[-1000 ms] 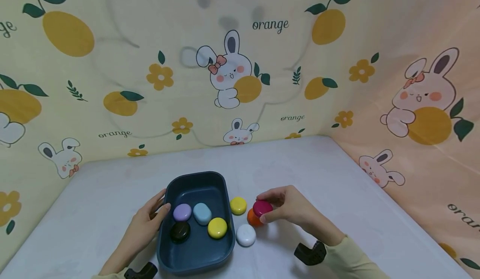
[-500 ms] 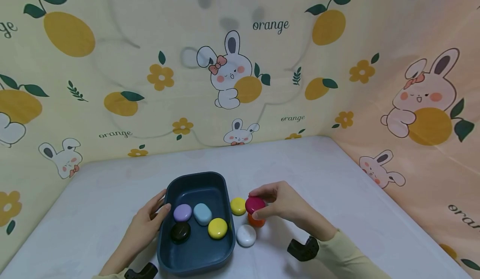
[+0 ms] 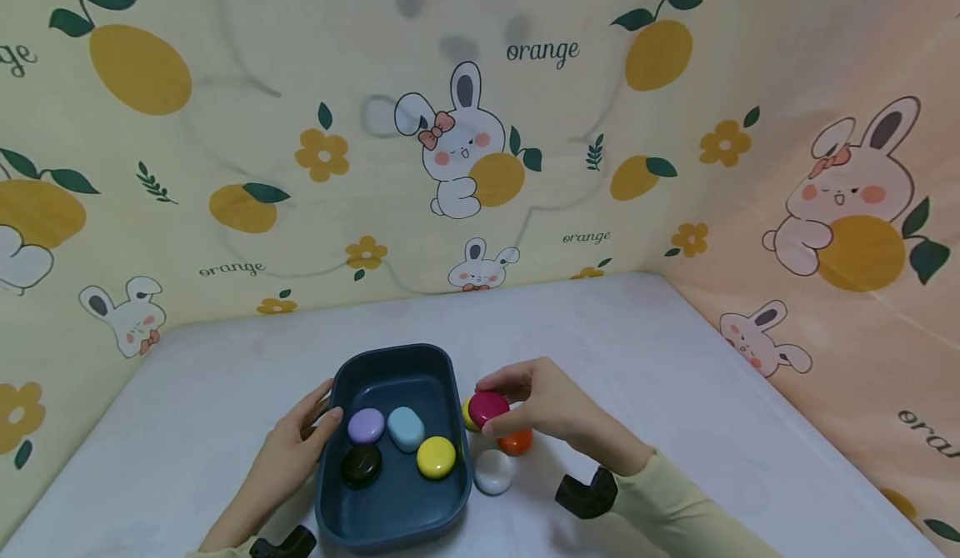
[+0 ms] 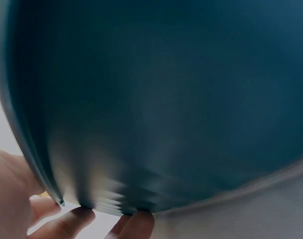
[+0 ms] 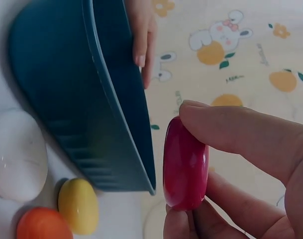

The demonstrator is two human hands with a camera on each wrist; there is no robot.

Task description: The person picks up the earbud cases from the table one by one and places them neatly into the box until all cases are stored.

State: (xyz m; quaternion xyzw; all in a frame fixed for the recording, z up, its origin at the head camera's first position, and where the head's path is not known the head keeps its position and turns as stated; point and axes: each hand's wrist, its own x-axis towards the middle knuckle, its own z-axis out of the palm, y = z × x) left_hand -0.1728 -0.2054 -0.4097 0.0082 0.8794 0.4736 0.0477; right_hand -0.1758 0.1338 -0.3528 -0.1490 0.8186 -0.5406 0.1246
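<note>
- Dark pink stone near the lower middle of the frame, over the surface, just right of the tray.
- Pinched there by its edges, between thumb and bent fingers of the right hand; probably slick, so best to press evenly on both edges.
- At lower left, left hand holding the tray's side, thumb at the rim, fingers along the outside; well placed to steady it.
- Close below or behind: white stone, orange stone, outer yellow stone. Better to clear these without a knock.
- If crossing the tray's right rim, lift above it first, then lower gently onto bare floor, away from the inner yellow stone.
</note>
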